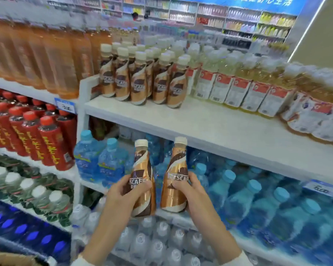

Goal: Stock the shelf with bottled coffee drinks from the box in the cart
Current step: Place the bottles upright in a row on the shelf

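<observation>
The fingers (123,182) of the left hand (121,192) are curled round the lower half of the left coffee bottle (143,169), and the thumb lies across its dark label. The right hand (192,191) grips the right coffee bottle (176,167) in the same way — thumb on the label at the front, the other fingers wrapped behind. Both bottles are nearly upright with their cream caps on. They lean slightly, so the bottoms are nearer to each other than the caps, and they do not touch.

They are held in the air in front of the blue water bottles (244,200), below the white shelf board (219,131). On that board, at the back left, stands a group of the same coffee bottles (140,79), and just beside it on the right are pale yellow drinks (229,87) with red and white labels.

Further left are red bottles (27,135), and above them orange drinks (37,54), blurred. A brown cardboard edge (8,259) shows in the bottom left corner — what it belongs to I cannot tell.
</observation>
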Available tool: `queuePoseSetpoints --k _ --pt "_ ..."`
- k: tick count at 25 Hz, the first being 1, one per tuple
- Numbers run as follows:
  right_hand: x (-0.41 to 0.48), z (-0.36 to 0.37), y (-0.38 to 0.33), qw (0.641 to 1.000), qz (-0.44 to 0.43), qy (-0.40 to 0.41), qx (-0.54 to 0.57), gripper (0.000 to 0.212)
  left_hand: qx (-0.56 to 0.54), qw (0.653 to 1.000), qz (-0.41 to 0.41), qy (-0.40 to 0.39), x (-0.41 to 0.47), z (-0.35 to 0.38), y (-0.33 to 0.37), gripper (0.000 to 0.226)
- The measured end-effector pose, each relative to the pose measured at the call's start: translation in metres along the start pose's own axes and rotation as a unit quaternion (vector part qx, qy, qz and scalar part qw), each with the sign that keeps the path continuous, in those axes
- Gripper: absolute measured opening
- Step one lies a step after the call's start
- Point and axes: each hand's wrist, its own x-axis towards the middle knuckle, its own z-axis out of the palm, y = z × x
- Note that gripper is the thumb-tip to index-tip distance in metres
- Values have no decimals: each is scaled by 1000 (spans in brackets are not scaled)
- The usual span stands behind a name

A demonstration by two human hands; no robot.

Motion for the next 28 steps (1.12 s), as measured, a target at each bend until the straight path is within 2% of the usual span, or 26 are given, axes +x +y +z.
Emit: queuePoseSetpoints --k 3,6,7,13,16,21,26,28 --pt "1 -58 -36 999 -45 22 -13 60 9 999 34 -39 16 64 23 32" --pt "9 -92 -75 995 -87 39 -32 45 26 994 90 -61 39 112 48 14" --pt "13 -101 -87 992 -107 51 -34 41 31 991 108 -71 47 127 57 15" --pt "40 -122 -129 965 -224 111 -76 52 87 965 230 -92 98 178 94 46" --pt "58 -126 -131 960 -235 126 -83 55 110 958 239 -112 121 184 96 63" --pt "79 -123 -114 961 -219 142 -95 52 144 954 236 -116 140 179 85 59" --pt "82 -121 -105 953 -227 165 -111 59 147 948 251 -128 143 175 75 60" --pt "77 -123 -101 954 -226 157 -123 69 165 944 243 -150 144 170 70 66"
